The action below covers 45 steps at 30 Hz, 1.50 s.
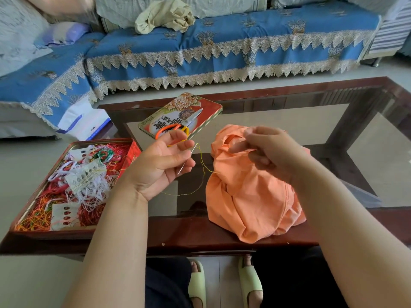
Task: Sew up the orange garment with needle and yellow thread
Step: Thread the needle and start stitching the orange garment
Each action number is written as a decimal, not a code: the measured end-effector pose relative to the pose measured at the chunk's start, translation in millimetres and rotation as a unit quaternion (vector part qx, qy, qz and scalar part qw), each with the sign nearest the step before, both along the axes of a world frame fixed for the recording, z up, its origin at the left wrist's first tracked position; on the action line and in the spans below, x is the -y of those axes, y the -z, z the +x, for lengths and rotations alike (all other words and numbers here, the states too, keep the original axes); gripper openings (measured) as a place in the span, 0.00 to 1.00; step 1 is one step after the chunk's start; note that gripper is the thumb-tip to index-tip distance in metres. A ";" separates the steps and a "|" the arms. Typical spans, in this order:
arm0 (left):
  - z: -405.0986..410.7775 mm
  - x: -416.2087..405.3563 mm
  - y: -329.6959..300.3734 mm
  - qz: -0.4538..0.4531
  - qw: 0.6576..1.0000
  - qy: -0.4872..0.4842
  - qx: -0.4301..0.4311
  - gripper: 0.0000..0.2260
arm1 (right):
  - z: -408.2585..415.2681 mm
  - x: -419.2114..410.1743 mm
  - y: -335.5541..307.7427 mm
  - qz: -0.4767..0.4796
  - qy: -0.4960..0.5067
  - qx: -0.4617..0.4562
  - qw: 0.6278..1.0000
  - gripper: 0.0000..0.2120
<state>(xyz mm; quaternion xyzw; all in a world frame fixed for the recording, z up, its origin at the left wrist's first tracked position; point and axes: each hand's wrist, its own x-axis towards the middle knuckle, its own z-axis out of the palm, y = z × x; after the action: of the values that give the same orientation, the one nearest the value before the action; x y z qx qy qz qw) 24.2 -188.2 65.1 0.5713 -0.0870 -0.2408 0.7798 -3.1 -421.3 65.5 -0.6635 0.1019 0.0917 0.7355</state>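
The orange garment (246, 196) lies bunched on the glass-topped table (289, 121), right of centre. My left hand (162, 165) holds a silver needle (185, 164) between thumb and fingers, just left of the garment. Yellow thread (202, 162) runs from the needle's eye down in a loop and over to the garment. My right hand (269, 150) hovers over the top of the garment with fingers curled, apparently pinching the thread near the fabric; the pinch itself is hard to make out.
An open red tin (124, 144) full of tangled coloured threads sits at the table's left end. Its lid (209, 103) lies behind my hands with orange-handled scissors (178, 127) on it. A blue-covered sofa (222, 45) stands beyond the table.
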 end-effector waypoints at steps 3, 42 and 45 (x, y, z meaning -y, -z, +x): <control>-2.1 2.7 -2.6 0.010 0.999 0.009 0.036 0.14 | -1.1 -19.5 -1.6 -0.009 -0.011 -0.010 1.000 0.06; -1.5 27.0 24.9 0.324 0.938 0.096 -0.081 0.39 | 15.4 -32.8 15.6 0.049 -0.082 0.037 0.995 0.09; 8.4 32.6 33.7 0.227 0.956 0.080 -0.170 0.43 | 12.1 -34.5 13.1 0.043 -0.086 0.066 0.993 0.10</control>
<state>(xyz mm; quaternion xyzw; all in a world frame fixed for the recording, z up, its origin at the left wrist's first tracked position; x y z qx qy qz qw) 32.6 -220.8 31.4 0.6750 0.0582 -0.4088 0.6114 9.0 -386.8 52.4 -0.6425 -0.0080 0.1152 0.7575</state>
